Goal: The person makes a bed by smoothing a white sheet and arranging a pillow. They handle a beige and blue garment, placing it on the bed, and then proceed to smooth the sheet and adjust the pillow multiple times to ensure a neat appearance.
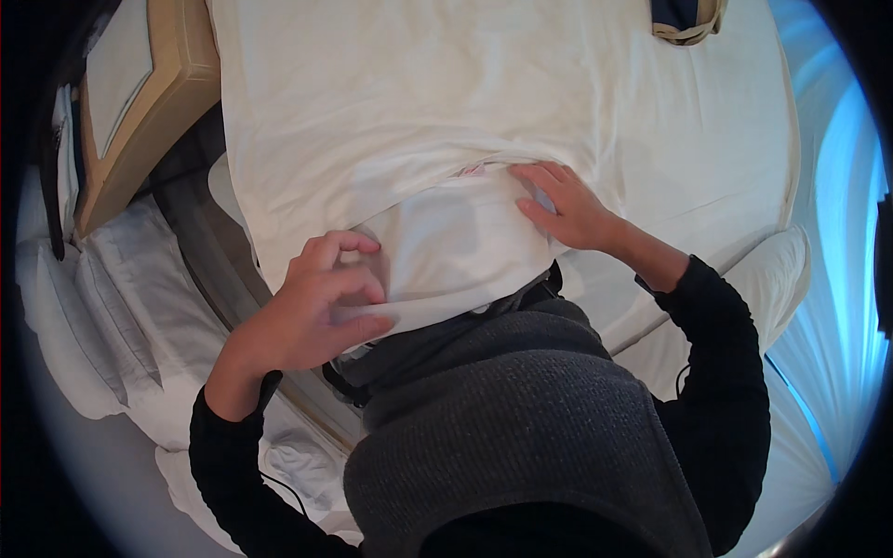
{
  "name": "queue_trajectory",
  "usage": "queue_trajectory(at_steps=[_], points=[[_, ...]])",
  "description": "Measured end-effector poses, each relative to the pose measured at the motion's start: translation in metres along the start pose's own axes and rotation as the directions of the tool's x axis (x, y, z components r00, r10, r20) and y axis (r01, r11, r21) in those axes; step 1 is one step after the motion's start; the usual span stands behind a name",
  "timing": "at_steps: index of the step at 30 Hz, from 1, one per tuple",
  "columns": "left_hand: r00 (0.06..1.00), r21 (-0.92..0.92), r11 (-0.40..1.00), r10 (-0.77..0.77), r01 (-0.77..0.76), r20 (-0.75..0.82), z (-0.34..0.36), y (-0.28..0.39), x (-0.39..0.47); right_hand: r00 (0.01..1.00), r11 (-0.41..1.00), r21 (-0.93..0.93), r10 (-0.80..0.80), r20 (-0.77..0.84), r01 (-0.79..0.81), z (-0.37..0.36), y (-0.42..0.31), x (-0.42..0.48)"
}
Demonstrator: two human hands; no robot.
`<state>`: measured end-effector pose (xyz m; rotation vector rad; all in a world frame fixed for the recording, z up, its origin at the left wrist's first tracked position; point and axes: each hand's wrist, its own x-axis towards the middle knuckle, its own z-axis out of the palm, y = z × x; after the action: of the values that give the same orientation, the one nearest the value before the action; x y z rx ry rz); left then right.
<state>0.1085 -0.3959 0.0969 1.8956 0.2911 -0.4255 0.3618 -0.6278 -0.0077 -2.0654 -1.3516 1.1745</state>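
A white cloth panel (460, 244) lies in front of me, its near edge against my waist. A small tag with red marks (471, 169) shows at its far edge, beside a fold in the large white cloth (418, 77). My left hand (300, 300) is at the panel's left edge, fingers curled and apart, thumb by the near hem. On the far right corner rests my right hand (565, 202), its fingertips on the cloth and its thumb spread away. No clear pinch shows in either hand.
At upper left stands a tan box-like piece (164, 132) bearing a pale sheet. Stacked white cloths (118, 314) lie at left, below it. A dark, tan-edged item (687, 21) sits at the far right top. White draped fabric (830, 174) in blue light hangs on the right.
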Motion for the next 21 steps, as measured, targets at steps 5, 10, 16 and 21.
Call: queue_trajectory(at_steps=[5, 10, 16, 21], points=[[0.978, -0.001, 0.998, -0.063, 0.065, -0.198, 0.031, 0.011, 0.033, 0.966, 0.959, 0.139, -0.232, -0.115, 0.247, 0.035, 0.0, 0.016], [1.0, 0.364, 0.931, -0.012, 0.013, -0.004, 0.055, 0.007, 0.082, 0.953, 0.964, -0.154, -0.244, -0.179, 0.218, 0.054, 0.0, 0.034], [0.896, 0.482, 0.756, -0.381, 0.443, -0.226, 0.047, 0.013, 0.079, 0.913, 0.963, -0.227, 0.046, -0.404, -0.148, 0.063, 0.034, 0.023], [0.858, 0.351, 0.834, -0.249, 0.425, -0.449, 0.064, -0.015, 0.041, 0.832, 0.982, -0.149, 0.013, -0.554, -0.115, 0.062, 0.052, 0.008]])
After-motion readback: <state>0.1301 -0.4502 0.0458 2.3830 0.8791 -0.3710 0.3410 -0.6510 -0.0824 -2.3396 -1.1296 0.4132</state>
